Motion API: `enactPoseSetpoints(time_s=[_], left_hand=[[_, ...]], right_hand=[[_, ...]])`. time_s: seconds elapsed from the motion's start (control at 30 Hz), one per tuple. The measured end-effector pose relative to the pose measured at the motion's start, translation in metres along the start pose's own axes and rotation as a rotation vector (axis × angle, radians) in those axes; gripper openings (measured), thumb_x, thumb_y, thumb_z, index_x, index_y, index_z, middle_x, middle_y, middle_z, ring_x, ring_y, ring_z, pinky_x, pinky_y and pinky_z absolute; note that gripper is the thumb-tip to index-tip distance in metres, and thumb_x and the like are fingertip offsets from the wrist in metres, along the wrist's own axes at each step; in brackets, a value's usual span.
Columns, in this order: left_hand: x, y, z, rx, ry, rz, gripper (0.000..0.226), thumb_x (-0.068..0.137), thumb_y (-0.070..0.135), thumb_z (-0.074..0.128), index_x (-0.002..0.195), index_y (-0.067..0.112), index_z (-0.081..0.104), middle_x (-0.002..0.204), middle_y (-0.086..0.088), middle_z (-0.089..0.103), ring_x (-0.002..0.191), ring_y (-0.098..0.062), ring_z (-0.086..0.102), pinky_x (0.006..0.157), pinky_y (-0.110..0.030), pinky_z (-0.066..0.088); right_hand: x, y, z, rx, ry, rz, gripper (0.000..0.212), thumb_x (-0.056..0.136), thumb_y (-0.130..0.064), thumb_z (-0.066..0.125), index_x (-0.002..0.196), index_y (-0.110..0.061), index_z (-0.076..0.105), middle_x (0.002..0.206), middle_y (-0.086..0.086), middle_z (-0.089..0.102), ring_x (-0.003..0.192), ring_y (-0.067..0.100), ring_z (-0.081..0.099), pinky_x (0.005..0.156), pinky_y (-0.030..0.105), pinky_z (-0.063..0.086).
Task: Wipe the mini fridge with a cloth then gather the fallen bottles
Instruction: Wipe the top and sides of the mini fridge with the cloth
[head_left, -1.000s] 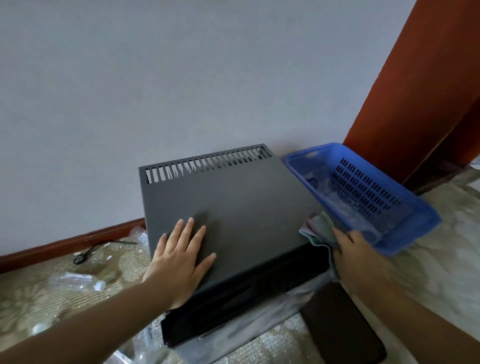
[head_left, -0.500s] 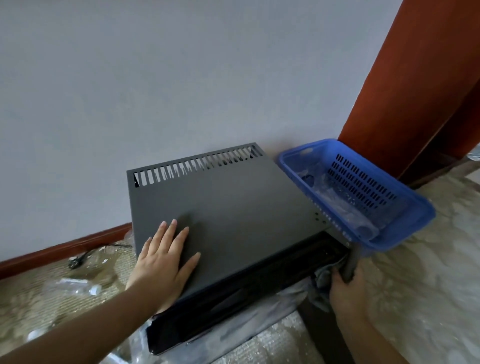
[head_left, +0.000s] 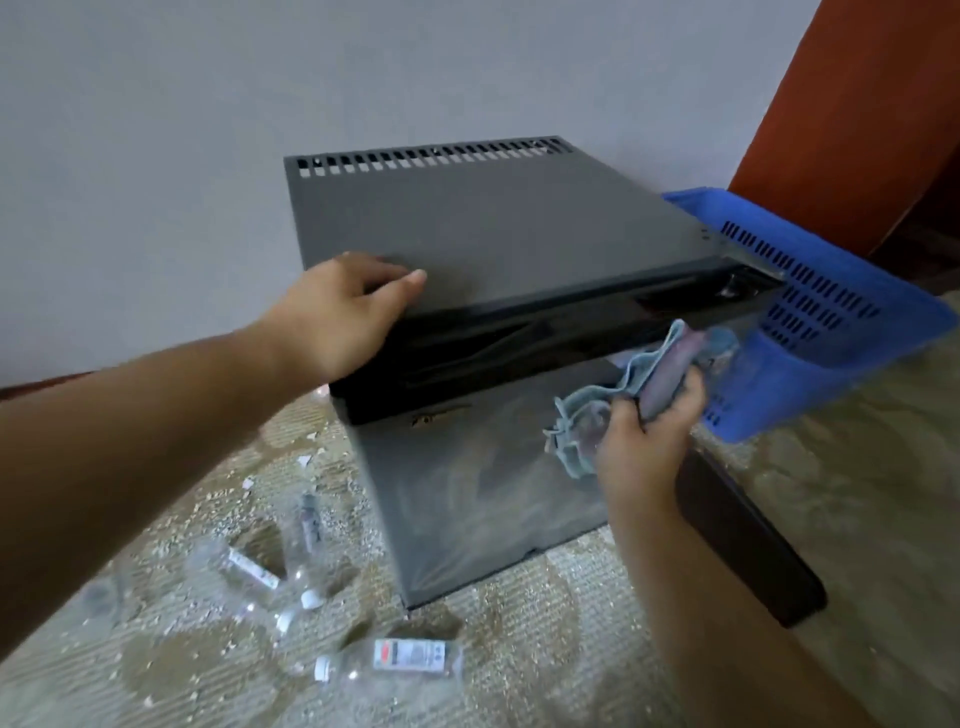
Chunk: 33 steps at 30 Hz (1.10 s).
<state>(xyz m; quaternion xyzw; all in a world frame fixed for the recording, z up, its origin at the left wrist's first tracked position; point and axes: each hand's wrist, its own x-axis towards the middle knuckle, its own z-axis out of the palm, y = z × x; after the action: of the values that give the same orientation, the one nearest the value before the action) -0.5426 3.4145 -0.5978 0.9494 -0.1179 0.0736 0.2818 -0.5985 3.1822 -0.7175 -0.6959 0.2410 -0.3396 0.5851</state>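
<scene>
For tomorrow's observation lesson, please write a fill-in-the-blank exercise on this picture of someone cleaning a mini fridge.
1. The right hand holds a ____ in front of the mini fridge.
2. The left hand rests on the fridge's ____ front corner.
3. The basket beside the fridge is ____ in colour.
4. The clear plastic bottles lie on the ____.

Missing words: cloth; top; blue; floor

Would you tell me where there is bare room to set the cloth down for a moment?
The mini fridge top is bare between the vent slots and the left hand. The floor left of the fridge is crowded with fallen bottles. The right hand holds the cloth.
</scene>
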Motion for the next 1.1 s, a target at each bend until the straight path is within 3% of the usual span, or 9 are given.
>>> enactPoseSetpoints(time_s=[0.1, 0.23, 0.33, 0.53, 0.73, 0.83, 0.93, 1.0, 1.1], left_hand=[[-0.015, -0.003, 0.009, 0.139, 0.012, 0.002, 0.046, 0.095, 0.051, 0.034, 0.136, 0.034, 0.046, 0.152, -0.001, 0.033, 0.144, -0.024, 0.018, 0.118, -0.042, 0.013], [-0.014, -0.005, 0.011, 0.123, 0.053, -0.019, 0.048, 0.093, 0.054, 0.031, 0.134, 0.034, 0.048, 0.149, 0.002, 0.038, 0.142, -0.023, 0.022, 0.118, -0.043, 0.016], [-0.016, -0.001, 0.011, 0.073, 0.085, -0.013, 0.043, 0.096, 0.046, 0.036, 0.132, 0.030, 0.052, 0.145, 0.006, 0.043, 0.138, -0.021, 0.030, 0.117, -0.037, 0.021], [-0.015, -0.004, 0.013, 0.007, 0.149, -0.001, 0.039, 0.095, 0.040, 0.044, 0.129, 0.025, 0.056, 0.142, 0.009, 0.046, 0.133, -0.014, 0.038, 0.110, -0.023, 0.022], [-0.009, -0.009, 0.018, -0.040, 0.205, -0.032, 0.035, 0.091, 0.039, 0.051, 0.125, 0.031, 0.059, 0.136, 0.022, 0.045, 0.128, -0.006, 0.040, 0.104, -0.017, 0.020], [-0.008, -0.014, 0.020, -0.044, 0.191, -0.063, 0.036, 0.090, 0.042, 0.053, 0.124, 0.032, 0.059, 0.123, 0.030, 0.042, 0.125, -0.003, 0.040, 0.105, -0.019, 0.020], [-0.006, -0.015, 0.021, -0.061, 0.199, -0.049, 0.037, 0.089, 0.044, 0.055, 0.124, 0.033, 0.059, 0.132, 0.026, 0.045, 0.129, -0.006, 0.041, 0.108, -0.022, 0.020], [-0.007, -0.012, 0.020, -0.040, 0.176, -0.067, 0.037, 0.089, 0.043, 0.054, 0.125, 0.033, 0.058, 0.139, 0.020, 0.044, 0.130, -0.007, 0.040, 0.110, -0.022, 0.020], [-0.009, -0.007, 0.018, -0.039, 0.165, -0.066, 0.037, 0.090, 0.042, 0.053, 0.126, 0.034, 0.058, 0.143, 0.016, 0.043, 0.132, -0.008, 0.038, 0.112, -0.023, 0.019]], right_hand=[[-0.015, -0.005, 0.011, 0.044, 0.061, -0.100, 0.063, 0.080, 0.009, 0.049, 0.139, -0.005, 0.033, 0.133, 0.015, 0.048, 0.118, 0.020, 0.050, 0.090, 0.003, 0.036], [-0.018, 0.000, 0.018, 0.105, 0.149, -0.114, 0.055, 0.079, -0.009, 0.056, 0.134, -0.006, 0.047, 0.125, 0.016, 0.052, 0.114, 0.024, 0.053, 0.099, 0.017, 0.040], [-0.047, -0.007, 0.042, 0.214, 0.217, -0.152, 0.032, 0.081, -0.022, 0.061, 0.108, -0.006, 0.057, 0.110, 0.014, 0.056, 0.100, 0.019, 0.056, 0.092, 0.023, 0.046], [-0.154, 0.042, 0.081, -0.087, -0.142, -0.897, 0.021, 0.098, -0.023, 0.041, 0.108, -0.016, 0.058, 0.109, 0.008, 0.043, 0.093, 0.025, 0.052, 0.078, 0.034, 0.053], [-0.061, 0.056, 0.056, -0.009, 0.119, -0.727, 0.030, 0.083, -0.006, 0.038, 0.111, -0.010, 0.048, 0.112, 0.014, 0.040, 0.100, 0.029, 0.048, 0.098, 0.023, 0.036], [-0.029, 0.067, 0.048, -0.058, 0.290, -0.469, 0.041, 0.074, -0.002, 0.043, 0.115, -0.007, 0.047, 0.106, 0.031, 0.049, 0.102, 0.033, 0.046, 0.096, 0.024, 0.033], [-0.019, 0.065, 0.044, -0.041, 0.394, -0.172, 0.044, 0.078, -0.005, 0.051, 0.122, 0.000, 0.053, 0.103, 0.032, 0.051, 0.104, 0.033, 0.045, 0.092, 0.024, 0.031], [-0.034, 0.055, 0.049, 0.021, 0.375, -0.152, 0.046, 0.077, -0.007, 0.049, 0.122, 0.001, 0.054, 0.105, 0.029, 0.050, 0.103, 0.028, 0.043, 0.093, 0.022, 0.031], [-0.103, 0.045, 0.066, 0.025, 0.128, -0.371, 0.050, 0.069, -0.008, 0.042, 0.118, -0.016, 0.046, 0.112, 0.021, 0.047, 0.101, 0.029, 0.046, 0.096, 0.020, 0.033]])
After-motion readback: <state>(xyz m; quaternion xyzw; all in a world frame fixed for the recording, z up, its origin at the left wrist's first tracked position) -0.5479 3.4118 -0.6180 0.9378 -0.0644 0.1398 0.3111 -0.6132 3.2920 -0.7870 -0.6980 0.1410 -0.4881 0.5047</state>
